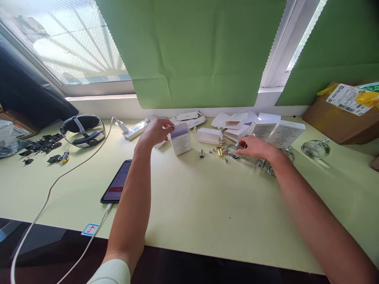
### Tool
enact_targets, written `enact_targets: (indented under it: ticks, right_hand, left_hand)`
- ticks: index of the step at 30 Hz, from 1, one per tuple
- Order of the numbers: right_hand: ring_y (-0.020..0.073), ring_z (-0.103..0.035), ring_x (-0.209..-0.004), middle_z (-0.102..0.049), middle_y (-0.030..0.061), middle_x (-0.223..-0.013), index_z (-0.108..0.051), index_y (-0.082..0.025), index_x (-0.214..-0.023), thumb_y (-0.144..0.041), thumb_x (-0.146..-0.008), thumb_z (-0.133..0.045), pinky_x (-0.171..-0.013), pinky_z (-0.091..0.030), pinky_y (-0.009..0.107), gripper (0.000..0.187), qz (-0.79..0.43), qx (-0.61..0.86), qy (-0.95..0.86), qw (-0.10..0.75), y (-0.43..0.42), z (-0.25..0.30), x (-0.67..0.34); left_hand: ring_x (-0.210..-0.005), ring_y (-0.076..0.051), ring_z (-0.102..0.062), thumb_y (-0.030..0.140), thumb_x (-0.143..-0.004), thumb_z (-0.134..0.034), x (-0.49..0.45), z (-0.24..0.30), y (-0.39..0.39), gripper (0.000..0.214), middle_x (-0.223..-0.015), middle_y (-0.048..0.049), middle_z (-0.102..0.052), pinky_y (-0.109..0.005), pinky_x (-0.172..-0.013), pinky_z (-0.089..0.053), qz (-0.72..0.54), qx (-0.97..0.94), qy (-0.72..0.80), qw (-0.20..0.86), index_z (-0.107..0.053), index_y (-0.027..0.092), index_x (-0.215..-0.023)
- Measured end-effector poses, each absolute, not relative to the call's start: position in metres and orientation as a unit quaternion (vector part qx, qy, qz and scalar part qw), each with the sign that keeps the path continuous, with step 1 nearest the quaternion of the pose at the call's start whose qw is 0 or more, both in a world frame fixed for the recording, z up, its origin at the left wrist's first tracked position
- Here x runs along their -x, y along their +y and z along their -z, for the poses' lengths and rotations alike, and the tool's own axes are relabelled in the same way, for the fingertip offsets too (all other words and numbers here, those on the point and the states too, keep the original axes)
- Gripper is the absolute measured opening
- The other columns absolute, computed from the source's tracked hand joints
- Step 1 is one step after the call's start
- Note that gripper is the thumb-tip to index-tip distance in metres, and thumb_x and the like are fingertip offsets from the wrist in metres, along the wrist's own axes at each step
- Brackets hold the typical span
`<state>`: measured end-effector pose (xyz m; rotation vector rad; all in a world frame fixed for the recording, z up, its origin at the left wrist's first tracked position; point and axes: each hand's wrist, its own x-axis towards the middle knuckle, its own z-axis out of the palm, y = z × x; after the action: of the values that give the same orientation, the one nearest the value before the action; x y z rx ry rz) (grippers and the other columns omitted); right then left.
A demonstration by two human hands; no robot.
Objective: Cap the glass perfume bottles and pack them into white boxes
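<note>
My left hand (156,132) is closed at the top left edge of a small white box (181,144) with printed text and a lilac inside. The box stands upright on the table with its top open. Over on the right, my right hand (255,147) has its fingers closed on a round clear glass bottle (233,151) lying low on the table; the hand hides part of it. Between the hands lie a gold-coloured cap (219,151), a dark metal cylinder (201,154) and several tiny metal parts. More clear glass bottles (270,169) lie beneath my right forearm.
Open white boxes (209,136) and printed cartons (286,132) line the back. A glass bottle (315,149) and a cardboard box (340,118) are at right. At left are a phone (114,189), its cable, a power strip (136,129), a headset (84,132) and black parts (44,144).
</note>
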<state>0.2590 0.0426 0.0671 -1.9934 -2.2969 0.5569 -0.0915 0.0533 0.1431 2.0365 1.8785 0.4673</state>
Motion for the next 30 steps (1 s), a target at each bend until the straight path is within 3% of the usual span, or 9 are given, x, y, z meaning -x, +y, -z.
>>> enact_targets:
  ticks: [5, 14, 24, 30]
  right_hand:
    - [0.0243, -0.066, -0.090, -0.072, 0.0102, -0.103, -0.060, -0.019, -0.092, -0.047, -0.078, -0.064, -0.070, -0.044, 0.030, 0.033, -0.180, 0.640, -0.747, 0.033, 0.043, -0.065, -0.259]
    - [0.0246, -0.065, -0.081, -0.072, 0.0085, -0.087, -0.063, -0.019, -0.081, -0.043, -0.076, -0.065, -0.064, -0.041, 0.031, 0.025, -0.150, 0.651, -0.743, 0.049, 0.046, -0.064, -0.257]
    - [0.0231, -0.064, -0.080, -0.070, 0.0081, -0.094, -0.067, -0.019, -0.102, -0.055, -0.074, -0.066, -0.066, -0.044, 0.032, 0.045, -0.193, 0.623, -0.751, 0.103, 0.021, -0.099, -0.260]
    - [0.0218, -0.062, -0.082, -0.069, 0.0076, -0.098, -0.066, -0.019, -0.106, -0.056, -0.074, -0.067, -0.069, -0.044, 0.032, 0.049, -0.250, 0.546, -0.796, 0.072, 0.011, -0.097, -0.229]
  left_hand:
    - [-0.071, -0.014, -0.057, 0.038, -0.087, -0.058, 0.095, -0.123, 0.068, 0.035, -0.115, -0.0083, -0.066, -0.029, -0.063, -0.043, -0.226, -0.696, 0.672, 0.117, -0.065, 0.023, -0.118]
    - [-0.077, -0.015, -0.056, 0.036, -0.086, -0.062, 0.088, -0.121, 0.068, 0.038, -0.118, -0.0055, -0.066, -0.029, -0.067, -0.042, -0.249, -0.686, 0.671, 0.130, -0.065, 0.026, -0.122]
    - [-0.088, -0.017, -0.059, 0.045, -0.083, -0.066, 0.085, -0.134, 0.058, 0.046, -0.119, -0.0036, -0.066, -0.027, -0.069, -0.042, -0.183, -0.712, 0.667, 0.122, -0.062, 0.026, -0.125]
    - [-0.089, -0.018, -0.062, 0.050, -0.082, -0.067, 0.081, -0.139, 0.053, 0.055, -0.122, -0.0055, -0.065, -0.027, -0.070, -0.044, -0.137, -0.709, 0.681, 0.118, -0.059, 0.023, -0.129]
